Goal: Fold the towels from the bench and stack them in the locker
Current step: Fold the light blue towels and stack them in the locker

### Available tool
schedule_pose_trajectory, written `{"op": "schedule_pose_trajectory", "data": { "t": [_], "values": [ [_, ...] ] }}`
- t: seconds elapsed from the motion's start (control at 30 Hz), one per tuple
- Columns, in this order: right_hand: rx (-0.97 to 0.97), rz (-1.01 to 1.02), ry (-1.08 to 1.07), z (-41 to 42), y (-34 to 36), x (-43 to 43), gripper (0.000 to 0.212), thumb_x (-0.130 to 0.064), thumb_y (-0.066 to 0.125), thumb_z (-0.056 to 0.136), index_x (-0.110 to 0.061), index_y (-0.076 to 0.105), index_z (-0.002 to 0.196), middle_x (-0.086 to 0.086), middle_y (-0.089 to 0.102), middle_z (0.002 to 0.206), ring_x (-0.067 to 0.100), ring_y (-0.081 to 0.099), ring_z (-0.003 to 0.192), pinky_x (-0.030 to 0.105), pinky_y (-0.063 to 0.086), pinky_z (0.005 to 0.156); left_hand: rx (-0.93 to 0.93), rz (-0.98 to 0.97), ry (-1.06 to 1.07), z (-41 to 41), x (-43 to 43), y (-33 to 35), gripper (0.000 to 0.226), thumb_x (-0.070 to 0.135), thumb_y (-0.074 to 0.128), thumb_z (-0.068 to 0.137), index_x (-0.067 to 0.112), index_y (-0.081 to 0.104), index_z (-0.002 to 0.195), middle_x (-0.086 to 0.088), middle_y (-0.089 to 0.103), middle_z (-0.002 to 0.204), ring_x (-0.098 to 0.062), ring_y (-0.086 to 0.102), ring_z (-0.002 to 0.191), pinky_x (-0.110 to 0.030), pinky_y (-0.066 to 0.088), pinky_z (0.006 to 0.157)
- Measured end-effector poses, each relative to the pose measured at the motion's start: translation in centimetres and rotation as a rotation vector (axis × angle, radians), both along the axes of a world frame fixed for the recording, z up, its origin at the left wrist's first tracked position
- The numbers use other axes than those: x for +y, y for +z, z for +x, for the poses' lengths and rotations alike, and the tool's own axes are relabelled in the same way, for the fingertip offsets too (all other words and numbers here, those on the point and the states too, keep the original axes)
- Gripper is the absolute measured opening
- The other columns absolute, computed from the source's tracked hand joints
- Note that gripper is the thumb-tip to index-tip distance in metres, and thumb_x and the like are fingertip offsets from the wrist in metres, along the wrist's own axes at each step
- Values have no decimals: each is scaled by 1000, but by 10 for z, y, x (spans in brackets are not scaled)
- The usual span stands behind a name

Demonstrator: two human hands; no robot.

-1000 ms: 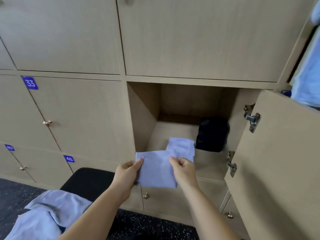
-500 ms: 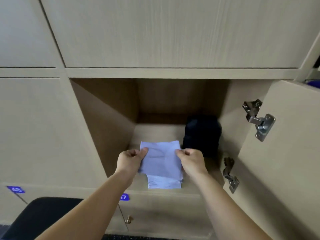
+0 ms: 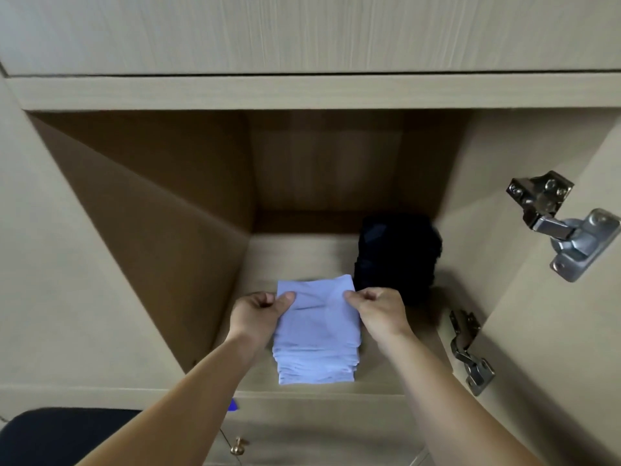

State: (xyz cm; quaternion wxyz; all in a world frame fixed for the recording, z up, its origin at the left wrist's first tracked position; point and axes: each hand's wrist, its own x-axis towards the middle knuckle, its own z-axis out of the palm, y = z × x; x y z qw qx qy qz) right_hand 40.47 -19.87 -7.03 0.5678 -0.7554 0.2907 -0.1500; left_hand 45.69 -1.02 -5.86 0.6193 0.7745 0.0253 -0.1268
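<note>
A folded light-blue towel (image 3: 317, 314) lies on top of a stack of folded light-blue towels (image 3: 316, 368) near the front of the open locker's floor (image 3: 295, 253). My left hand (image 3: 260, 312) pinches the top towel's far left corner between thumb and curled fingers. At the far right corner my right hand (image 3: 376, 309) pinches it the same way. Both forearms reach in from below.
A black bundle (image 3: 398, 253) stands in the locker right behind the stack, close to my right hand. The open locker door (image 3: 554, 331) with two metal hinges (image 3: 564, 223) is on the right. The black bench (image 3: 60, 435) shows at bottom left.
Both hands carried the folded towel from in front of the locker into it and lowered it onto the stack. The view has moved closer to the locker.
</note>
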Motion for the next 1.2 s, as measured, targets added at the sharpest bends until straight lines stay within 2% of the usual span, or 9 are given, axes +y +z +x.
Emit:
{"op": "schedule_pose_trajectory", "data": {
  "t": [0.2, 0.33, 0.47, 0.57, 0.77, 0.87, 0.97, 1.1, 1.2],
  "values": [
    [-84, -226, 18, -17, 14, 3, 10, -16, 72, 82, -12, 69, 91, 2, 66, 85, 18, 62, 81, 30, 50, 77, -201, 144, 9, -9, 7, 9, 17, 27, 77, 84, 17, 69, 94, 4, 71, 89, -8, 64, 80, -12, 45, 65],
    [-177, -326, 276, -29, 32, 1, 42, 8, 59, 76, -15, 68, 109, 3, 59, 104, 13, 56, 87, 11, 43, 75, -414, 219, -162, -22, 13, 20, 25, 18, 73, 87, 29, 65, 108, 14, 64, 102, -1, 60, 87, 0, 41, 69],
    [26, -442, 475, -34, 27, 2, 53, 1, 59, 78, -8, 57, 130, -3, 52, 133, 16, 45, 121, 11, 32, 95, -435, 379, -346, -24, 16, 5, 46, 4, 69, 85, 21, 63, 127, 7, 55, 129, -8, 49, 123, -11, 33, 102],
    [12, -347, 429, -39, 16, 3, 56, -1, 62, 79, -7, 54, 135, -2, 49, 141, 8, 43, 125, 9, 29, 98, -343, 336, -341, -26, 17, -9, 52, -1, 65, 87, 15, 56, 135, 0, 51, 140, -13, 45, 134, -19, 29, 111],
    [-24, -174, 343, -42, 0, 9, 58, 5, 60, 79, -8, 53, 135, -2, 51, 139, -1, 42, 119, -6, 26, 87, -210, 190, -240, -25, 17, -28, 54, -10, 57, 88, 18, 56, 135, 4, 52, 141, -16, 48, 133, -37, 33, 117],
    [-23, -144, 328, -43, -3, 9, 57, 7, 59, 80, -8, 54, 134, -1, 52, 138, 1, 43, 121, 2, 27, 95, -168, 135, -211, -26, 15, -30, 55, -12, 55, 88, 18, 56, 134, 3, 54, 140, -15, 49, 132, -37, 34, 117],
    [-2, -129, 330, -44, 0, 9, 56, 6, 58, 81, -10, 54, 135, -2, 53, 136, 3, 46, 121, 10, 30, 100, -154, 154, -211, -30, 14, -22, 54, -9, 56, 89, 17, 55, 137, 3, 56, 139, -12, 53, 126, -30, 38, 112],
    [-15, -143, 290, -50, 23, 12, 53, 5, 60, 81, -15, 58, 130, -5, 63, 115, 9, 58, 108, 12, 41, 90, -263, 303, -232, -43, 20, 9, 46, 10, 64, 93, 17, 54, 137, 21, 62, 112, 18, 53, 93, 2, 36, 77],
    [-50, -211, 271, -61, 47, 16, 51, 5, 60, 83, -12, 56, 131, -12, 61, 109, 6, 56, 104, 0, 38, 78, -368, 502, -256, -60, 34, 44, 57, 31, 65, 93, 19, 45, 145, 11, 56, 136, -2, 52, 122, -7, 33, 90]
  ]
}}
